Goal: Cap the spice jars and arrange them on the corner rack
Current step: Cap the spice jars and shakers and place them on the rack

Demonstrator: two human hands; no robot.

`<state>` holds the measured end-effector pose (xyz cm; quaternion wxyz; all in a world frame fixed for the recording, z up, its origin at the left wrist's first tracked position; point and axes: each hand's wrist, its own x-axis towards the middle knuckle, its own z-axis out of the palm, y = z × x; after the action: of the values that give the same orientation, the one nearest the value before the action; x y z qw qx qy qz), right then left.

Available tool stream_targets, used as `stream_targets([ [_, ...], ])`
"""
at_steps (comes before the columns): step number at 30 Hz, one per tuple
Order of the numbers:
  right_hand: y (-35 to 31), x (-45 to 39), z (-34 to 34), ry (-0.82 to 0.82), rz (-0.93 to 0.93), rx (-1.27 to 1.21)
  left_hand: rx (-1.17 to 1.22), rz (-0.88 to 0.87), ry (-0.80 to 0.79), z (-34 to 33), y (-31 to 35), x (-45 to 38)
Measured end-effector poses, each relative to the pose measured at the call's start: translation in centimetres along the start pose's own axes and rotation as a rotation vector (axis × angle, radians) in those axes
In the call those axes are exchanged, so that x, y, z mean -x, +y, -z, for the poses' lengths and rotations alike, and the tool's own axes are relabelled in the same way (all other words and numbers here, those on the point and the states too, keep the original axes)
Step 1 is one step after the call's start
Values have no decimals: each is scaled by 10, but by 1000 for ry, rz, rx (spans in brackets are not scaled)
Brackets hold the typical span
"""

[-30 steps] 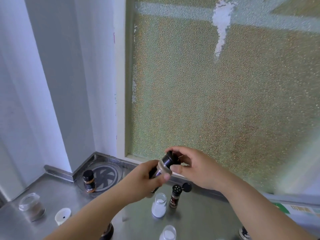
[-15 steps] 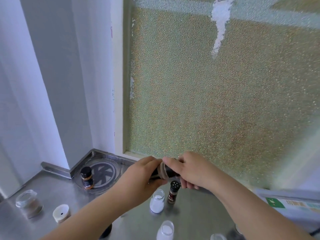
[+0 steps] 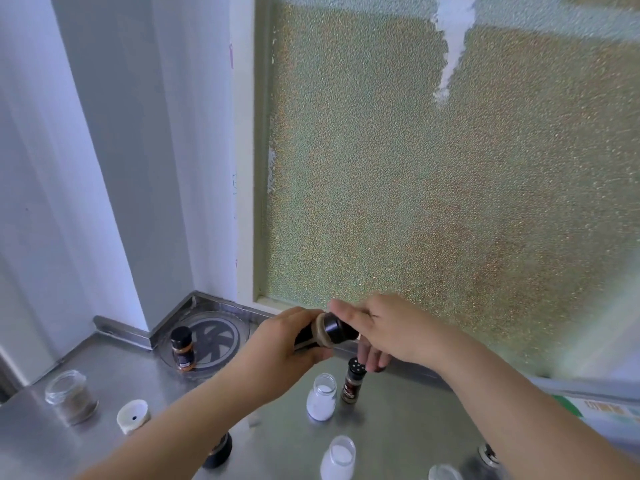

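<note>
My left hand (image 3: 280, 344) grips a dark spice jar (image 3: 308, 336) tilted on its side above the steel counter. My right hand (image 3: 384, 329) wraps the jar's black cap (image 3: 334, 329) with fingers curled over it. Below stand a small brown jar with a black shaker top (image 3: 353, 381) and an uncapped jar of white powder (image 3: 322, 396). A capped orange-spice jar (image 3: 183, 348) stands on the round corner rack (image 3: 221, 336). Another uncapped white-powder jar (image 3: 337, 457) is near the bottom edge.
A wide glass jar of brown spice (image 3: 71, 396) and a loose cream lid (image 3: 133, 415) lie at the left. A dark jar (image 3: 218, 453) sits partly under my left forearm. More jars (image 3: 445, 472) peek in at the bottom right. A frosted window (image 3: 450, 168) rises behind.
The jar has tipped from slanted upright to nearly horizontal. My right hand has closed over the cap and moved lower; the loose black cap beside the brown jar is hidden behind my fingers.
</note>
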<state>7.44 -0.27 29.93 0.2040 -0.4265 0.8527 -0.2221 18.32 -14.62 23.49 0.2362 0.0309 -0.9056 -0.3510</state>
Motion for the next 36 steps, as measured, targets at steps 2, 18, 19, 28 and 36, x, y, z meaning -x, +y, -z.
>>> stream_targets([
  [2, -1, 2, 9, -34, 108, 49, 11, 32, 15, 6, -1, -4],
  [18, -15, -8, 7, 61, 260, 254, -24, 70, -11, 10, -14, -3],
  [19, -15, -10, 4, 56, 265, 279, -32, 87, -31, 9, -15, -1],
  [28, -23, -21, -8, 85, 388, 264, 36, 135, 4, 26, -23, 2],
  [36, -17, -35, -32, 85, 402, 189, -6, 145, 30, 16, -42, 9],
])
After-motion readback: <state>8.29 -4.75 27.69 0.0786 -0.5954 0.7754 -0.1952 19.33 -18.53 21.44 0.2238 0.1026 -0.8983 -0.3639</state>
